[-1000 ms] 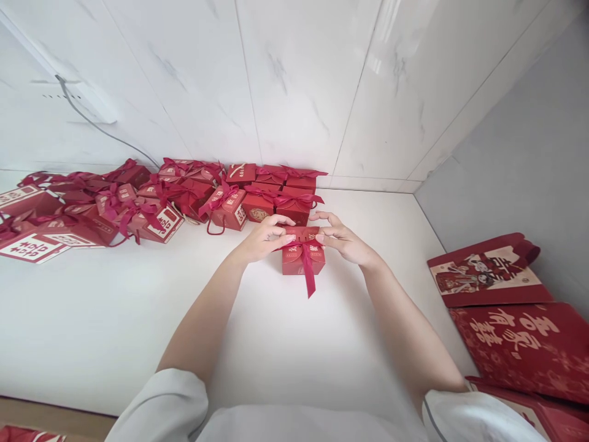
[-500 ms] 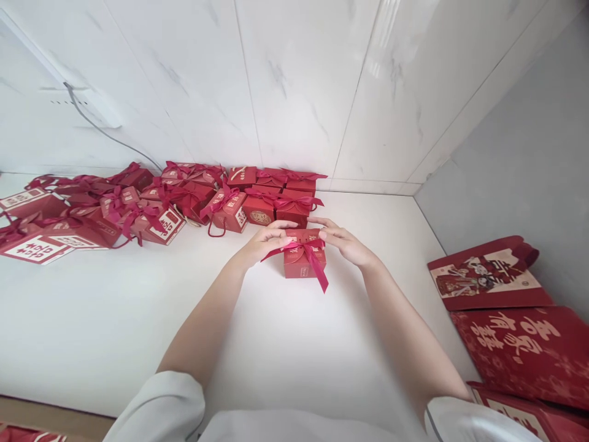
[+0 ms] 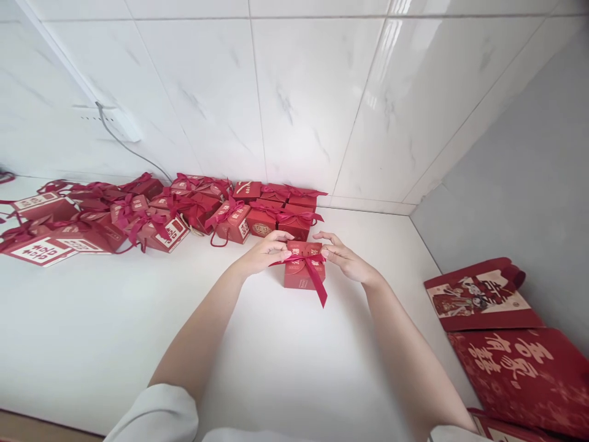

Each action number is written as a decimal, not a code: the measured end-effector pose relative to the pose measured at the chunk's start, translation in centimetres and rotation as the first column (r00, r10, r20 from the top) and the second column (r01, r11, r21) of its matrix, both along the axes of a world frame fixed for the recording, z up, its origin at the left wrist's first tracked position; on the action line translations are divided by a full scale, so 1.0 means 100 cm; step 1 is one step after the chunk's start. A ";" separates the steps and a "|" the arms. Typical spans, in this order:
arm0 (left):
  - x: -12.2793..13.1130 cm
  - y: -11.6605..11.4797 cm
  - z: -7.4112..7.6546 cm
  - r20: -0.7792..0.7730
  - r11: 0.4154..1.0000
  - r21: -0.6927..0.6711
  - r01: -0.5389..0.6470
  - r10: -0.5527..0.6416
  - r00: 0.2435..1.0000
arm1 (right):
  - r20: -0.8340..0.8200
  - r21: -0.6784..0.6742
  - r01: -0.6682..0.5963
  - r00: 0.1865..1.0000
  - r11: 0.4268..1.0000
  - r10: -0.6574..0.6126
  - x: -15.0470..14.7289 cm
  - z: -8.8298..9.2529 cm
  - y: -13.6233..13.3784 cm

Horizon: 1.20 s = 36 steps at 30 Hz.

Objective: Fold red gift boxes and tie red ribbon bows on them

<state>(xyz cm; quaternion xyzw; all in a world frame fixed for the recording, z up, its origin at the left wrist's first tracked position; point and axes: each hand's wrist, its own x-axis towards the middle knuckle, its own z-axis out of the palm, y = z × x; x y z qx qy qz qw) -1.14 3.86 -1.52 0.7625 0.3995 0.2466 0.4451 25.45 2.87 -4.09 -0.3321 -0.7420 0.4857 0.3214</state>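
Observation:
A small red gift box with gold lettering stands on the white table in front of me. A magenta ribbon is tied across its top, with one tail hanging down the near side. At the left top edge of the box, my left hand pinches the ribbon between thumb and finger. My right hand does likewise at the right top edge, its other fingers reaching past the box. What lies under the fingertips is partly hidden.
Several ribbon-tied red boxes line the wall behind and to the left. Red paper bags lie at the right edge of the white table. A grey cable runs from a wall socket down behind the boxes.
My view has tilted up slightly, so the scene sits lower. My fingers have shifted a little on the ribbon at the box's top; the box stays in place.

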 end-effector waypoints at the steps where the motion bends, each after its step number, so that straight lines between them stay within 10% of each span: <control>1: 0.000 0.000 0.001 0.000 1.000 -0.008 0.006 -0.006 1.000 | -0.007 -0.008 0.005 1.000 1.000 -0.005 -0.001 -0.001 0.000; 27: 0.030 0.009 -0.001 0.476 0.968 -0.223 0.114 0.006 0.880 | -0.506 -0.194 -0.017 0.858 0.981 -0.085 -0.043 0.019 0.010; 36: 0.019 -0.006 0.007 0.298 0.973 -0.228 0.026 0.044 0.954 | -0.246 -0.032 0.332 0.912 0.943 -0.330 -0.023 0.020 0.009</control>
